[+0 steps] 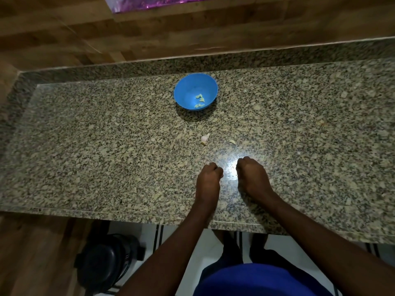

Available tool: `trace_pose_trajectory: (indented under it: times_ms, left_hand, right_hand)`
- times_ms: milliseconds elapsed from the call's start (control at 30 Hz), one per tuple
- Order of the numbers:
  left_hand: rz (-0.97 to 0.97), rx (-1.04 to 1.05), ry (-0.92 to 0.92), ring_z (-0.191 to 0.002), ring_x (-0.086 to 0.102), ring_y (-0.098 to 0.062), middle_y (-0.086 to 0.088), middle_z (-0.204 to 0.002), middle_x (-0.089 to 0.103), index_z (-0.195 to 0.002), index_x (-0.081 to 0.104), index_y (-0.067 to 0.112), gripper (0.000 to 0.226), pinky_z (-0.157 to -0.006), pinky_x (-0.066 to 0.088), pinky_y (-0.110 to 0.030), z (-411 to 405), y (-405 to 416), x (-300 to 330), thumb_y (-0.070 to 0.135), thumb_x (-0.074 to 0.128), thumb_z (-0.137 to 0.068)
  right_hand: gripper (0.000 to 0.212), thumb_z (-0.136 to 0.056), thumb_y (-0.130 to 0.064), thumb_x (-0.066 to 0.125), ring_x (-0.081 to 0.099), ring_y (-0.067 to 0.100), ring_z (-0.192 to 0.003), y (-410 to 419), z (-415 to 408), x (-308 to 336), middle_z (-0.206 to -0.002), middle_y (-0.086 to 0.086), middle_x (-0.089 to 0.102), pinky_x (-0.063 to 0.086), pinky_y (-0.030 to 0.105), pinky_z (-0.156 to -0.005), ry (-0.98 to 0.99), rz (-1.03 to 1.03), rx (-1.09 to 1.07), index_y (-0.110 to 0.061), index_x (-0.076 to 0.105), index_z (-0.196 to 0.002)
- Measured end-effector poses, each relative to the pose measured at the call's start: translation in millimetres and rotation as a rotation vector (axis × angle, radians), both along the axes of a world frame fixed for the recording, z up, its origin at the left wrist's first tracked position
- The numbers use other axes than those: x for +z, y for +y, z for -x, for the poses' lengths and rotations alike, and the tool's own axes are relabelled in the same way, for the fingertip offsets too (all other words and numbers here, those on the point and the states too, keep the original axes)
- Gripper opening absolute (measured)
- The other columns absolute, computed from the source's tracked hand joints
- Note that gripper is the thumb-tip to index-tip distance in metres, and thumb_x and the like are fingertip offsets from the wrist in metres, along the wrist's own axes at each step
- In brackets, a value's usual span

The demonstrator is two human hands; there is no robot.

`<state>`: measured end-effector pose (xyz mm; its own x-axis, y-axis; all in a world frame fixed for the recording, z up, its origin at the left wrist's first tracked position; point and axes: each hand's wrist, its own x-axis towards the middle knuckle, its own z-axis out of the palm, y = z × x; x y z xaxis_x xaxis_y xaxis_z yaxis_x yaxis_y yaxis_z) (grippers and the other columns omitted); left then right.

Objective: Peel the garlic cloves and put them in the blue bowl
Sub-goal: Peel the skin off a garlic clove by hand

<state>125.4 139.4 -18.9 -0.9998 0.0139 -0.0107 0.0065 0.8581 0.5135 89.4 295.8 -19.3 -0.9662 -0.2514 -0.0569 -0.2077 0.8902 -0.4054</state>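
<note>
Blue bowl (188, 90) far centre w/ peeled cloves (200, 100) inside (3 or so). Unpeeled garlic clove (205, 138) on granite counter (85, 146) between bowl and hands, small scrap (232, 142) just right of it, prob skin. Left hand (210, 175) and right hand (251, 174) rest near edge, fingers curled under; can't tell if holding anything. Step: between cloves. Next: reach fwd, pinch the unpeeled clove, strip skin.

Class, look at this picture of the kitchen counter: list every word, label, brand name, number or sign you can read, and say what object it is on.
None: no readable text appears anywhere in the picture.
The blue bowl is plain, with no label or mark.
The granite counter shows only its speckled pattern.
The dark appliance on the floor is too dim to show any marking.
</note>
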Motion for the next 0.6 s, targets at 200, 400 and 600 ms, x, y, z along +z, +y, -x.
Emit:
trace_pose_trajectory:
  times_ms: [200,400,600]
  left_hand:
    - [0.125,0.033,0.044,-0.06,0.052,-0.021,-0.005,-0.071,0.057,-0.068,0.06,0.01,0.021,-0.051,0.046,-0.039,10,2,3,-0.009,0.071,-0.07]
    - [-0.846,0.47,-0.318,-0.059,0.066,-0.023,-0.01,-0.066,0.072,-0.076,0.078,0.008,0.009,-0.061,0.056,-0.032,21,15,26,0.004,0.074,-0.083]
    - [-1.224,0.651,-0.414,-0.065,0.064,-0.015,-0.006,-0.079,0.075,-0.096,0.076,0.005,0.01,-0.066,0.055,-0.03,14,-1,58,0.009,0.077,-0.087]
  right_hand:
    - [0.017,-0.081,0.002,0.059,0.056,0.021,-0.062,-3,1,-2,-0.071,0.003,0.06,0.044,0.031,-0.054,-0.074,0.27,-0.316,-0.01,0.06,-0.069]
    - [0.02,-0.089,-0.007,0.071,0.065,0.027,-0.053,5,9,8,-0.06,0.013,0.067,0.061,0.044,-0.061,-0.44,0.85,-0.799,-0.005,0.071,-0.069]
    - [0.014,-0.09,-0.002,0.071,0.061,0.029,-0.058,-6,5,38,-0.061,0.017,0.063,0.059,0.05,-0.065,-0.608,1.077,-0.745,0.002,0.069,-0.076]
